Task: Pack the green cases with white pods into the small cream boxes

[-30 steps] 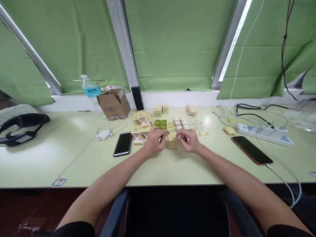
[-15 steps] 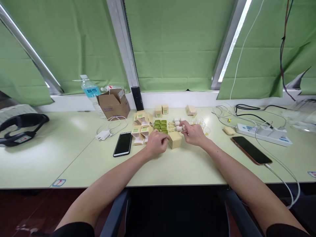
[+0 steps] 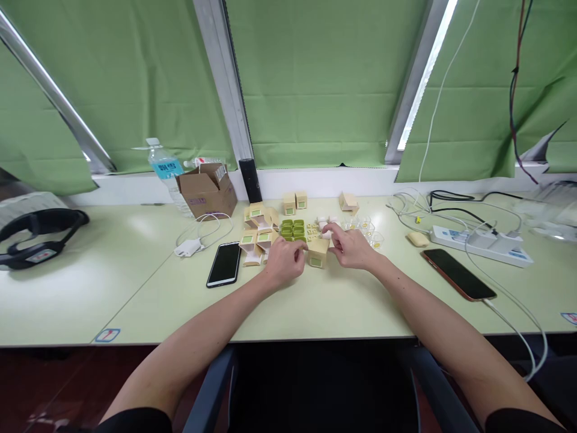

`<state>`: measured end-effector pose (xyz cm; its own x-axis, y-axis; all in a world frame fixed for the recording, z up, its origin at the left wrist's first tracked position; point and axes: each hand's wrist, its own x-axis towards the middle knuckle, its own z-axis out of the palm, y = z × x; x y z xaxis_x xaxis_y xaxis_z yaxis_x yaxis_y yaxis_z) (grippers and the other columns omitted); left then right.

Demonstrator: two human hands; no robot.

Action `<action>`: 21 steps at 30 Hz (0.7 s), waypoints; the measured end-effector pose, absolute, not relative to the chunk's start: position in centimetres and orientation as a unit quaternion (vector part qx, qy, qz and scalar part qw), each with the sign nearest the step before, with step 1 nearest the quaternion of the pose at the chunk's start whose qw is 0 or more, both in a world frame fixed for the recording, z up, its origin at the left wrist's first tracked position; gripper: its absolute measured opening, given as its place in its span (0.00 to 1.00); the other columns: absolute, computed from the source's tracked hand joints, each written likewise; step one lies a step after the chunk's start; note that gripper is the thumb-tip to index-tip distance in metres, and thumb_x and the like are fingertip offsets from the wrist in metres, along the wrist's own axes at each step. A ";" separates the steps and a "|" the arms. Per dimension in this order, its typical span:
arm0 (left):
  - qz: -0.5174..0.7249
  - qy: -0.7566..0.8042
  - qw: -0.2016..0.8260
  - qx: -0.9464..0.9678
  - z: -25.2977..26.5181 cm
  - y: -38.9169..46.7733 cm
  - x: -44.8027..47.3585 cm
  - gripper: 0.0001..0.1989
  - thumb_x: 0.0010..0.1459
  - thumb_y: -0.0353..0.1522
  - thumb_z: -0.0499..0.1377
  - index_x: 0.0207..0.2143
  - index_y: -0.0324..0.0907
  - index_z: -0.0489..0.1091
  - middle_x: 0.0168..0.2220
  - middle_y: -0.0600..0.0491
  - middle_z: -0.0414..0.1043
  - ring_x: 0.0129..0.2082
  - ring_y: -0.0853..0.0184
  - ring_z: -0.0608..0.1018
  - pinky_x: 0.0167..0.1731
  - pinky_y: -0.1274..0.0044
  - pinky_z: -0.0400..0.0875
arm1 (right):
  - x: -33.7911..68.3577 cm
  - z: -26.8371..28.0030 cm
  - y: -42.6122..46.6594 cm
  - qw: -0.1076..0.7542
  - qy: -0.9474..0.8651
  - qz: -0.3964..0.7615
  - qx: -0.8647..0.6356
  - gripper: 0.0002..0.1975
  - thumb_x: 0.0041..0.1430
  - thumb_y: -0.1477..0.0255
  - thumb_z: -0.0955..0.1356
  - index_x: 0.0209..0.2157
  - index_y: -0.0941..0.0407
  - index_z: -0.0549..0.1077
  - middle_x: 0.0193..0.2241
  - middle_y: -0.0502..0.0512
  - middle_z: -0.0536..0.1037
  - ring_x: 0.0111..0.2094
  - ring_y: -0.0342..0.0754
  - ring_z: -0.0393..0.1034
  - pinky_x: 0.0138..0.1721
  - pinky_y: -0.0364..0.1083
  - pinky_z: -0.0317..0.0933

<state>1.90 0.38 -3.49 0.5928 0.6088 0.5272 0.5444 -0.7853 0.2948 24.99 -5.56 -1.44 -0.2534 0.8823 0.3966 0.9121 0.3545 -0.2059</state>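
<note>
A small cream cardboard box [image 3: 318, 252] stands on the table between my hands, its green-framed label facing me. My left hand [image 3: 285, 262] has its fingers curled, with thumb and index finger pinching at the box's left edge. My right hand [image 3: 351, 246] is just right of the box, index finger and thumb spread apart and the thumb close against the box's right side. Behind the box are a block of green cups [image 3: 293, 230] and several tiny yellowish pieces [image 3: 312, 228]. White rolls [image 3: 321, 220] and clear little cups [image 3: 366, 225] lie near my right fingers.
Opened small boxes [image 3: 258, 227] are stacked left of the cups, beside a phone [image 3: 224, 263]. Further back are more small boxes [image 3: 295, 202], a brown carton [image 3: 207, 191] and a water bottle [image 3: 166, 168]. To the right lie a power strip [image 3: 481, 245] and another phone [image 3: 460, 274].
The small box has turned so that its labelled side now faces me. My right hand has shifted slightly left, closer to the box. The left hand has hardly moved.
</note>
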 end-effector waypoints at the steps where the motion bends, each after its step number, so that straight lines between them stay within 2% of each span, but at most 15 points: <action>1: 0.316 0.323 0.051 0.891 -3.5 0.4 1.9 0.13 0.57 0.24 0.55 0.35 0.43 0.78 0.21 0.56 0.75 0.22 0.65 0.73 0.41 0.68 0.66 | 25.1 -1.5 -5.5 0.233 -0.782 -0.044 -0.576 0.24 0.54 0.77 0.65 0.53 0.54 0.63 0.22 0.44 0.70 0.22 0.47 0.61 0.28 0.44 0.44; 4: 0.323 0.328 0.047 0.887 -3.6 0.7 1.9 0.11 0.57 0.24 0.54 0.32 0.43 0.76 0.22 0.56 0.77 0.22 0.65 0.74 0.40 0.68 0.66 | 25.2 -1.4 -5.6 0.262 -0.778 -0.053 -0.569 0.24 0.52 0.79 0.64 0.52 0.53 0.64 0.25 0.46 0.74 0.24 0.48 0.65 0.28 0.44 0.47; 7: 0.331 0.332 0.042 0.882 -3.7 0.9 1.9 0.12 0.58 0.24 0.54 0.32 0.44 0.76 0.22 0.55 0.77 0.23 0.64 0.75 0.39 0.68 0.65 | 25.0 -0.9 -5.9 0.300 -0.785 -0.026 -0.542 0.23 0.51 0.78 0.64 0.50 0.52 0.64 0.38 0.51 0.79 0.28 0.47 0.71 0.29 0.44 0.52; 9: 0.332 0.331 0.042 0.882 -3.7 0.9 1.9 0.12 0.58 0.24 0.54 0.33 0.44 0.76 0.23 0.55 0.77 0.23 0.64 0.75 0.40 0.68 0.65 | 24.9 -0.7 -6.1 0.309 -0.784 0.004 -0.539 0.23 0.52 0.76 0.65 0.51 0.51 0.63 0.45 0.54 0.78 0.31 0.48 0.73 0.31 0.45 0.55; 12: 0.331 0.330 0.041 0.883 -3.8 0.9 2.0 0.11 0.59 0.24 0.54 0.35 0.44 0.76 0.23 0.55 0.77 0.23 0.64 0.75 0.40 0.68 0.66 | 24.7 -0.8 -5.9 0.283 -0.778 0.055 -0.558 0.24 0.53 0.75 0.68 0.53 0.50 0.63 0.43 0.53 0.78 0.34 0.50 0.74 0.34 0.46 0.59; 15: 0.331 0.337 0.040 0.881 -3.8 1.0 2.0 0.12 0.60 0.24 0.54 0.36 0.44 0.76 0.21 0.56 0.76 0.22 0.64 0.74 0.40 0.68 0.66 | 24.8 -1.1 -5.4 0.282 -0.771 0.103 -0.562 0.21 0.54 0.75 0.69 0.49 0.50 0.65 0.40 0.52 0.77 0.37 0.51 0.73 0.35 0.47 0.62; 21: 0.328 0.350 0.059 0.875 -3.8 1.4 2.0 0.13 0.61 0.24 0.53 0.39 0.43 0.78 0.21 0.56 0.75 0.22 0.64 0.75 0.43 0.67 0.66 | 25.5 -0.1 -3.5 0.402 -0.725 0.135 -0.543 0.16 0.55 0.70 0.71 0.44 0.51 0.66 0.42 0.54 0.75 0.37 0.49 0.71 0.32 0.46 0.67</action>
<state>2.00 1.35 -3.82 0.5394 0.6517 0.5332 0.5744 -0.7478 0.3329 25.50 -3.49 -0.14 -0.0887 0.8955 0.4360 0.6784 0.3749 -0.6318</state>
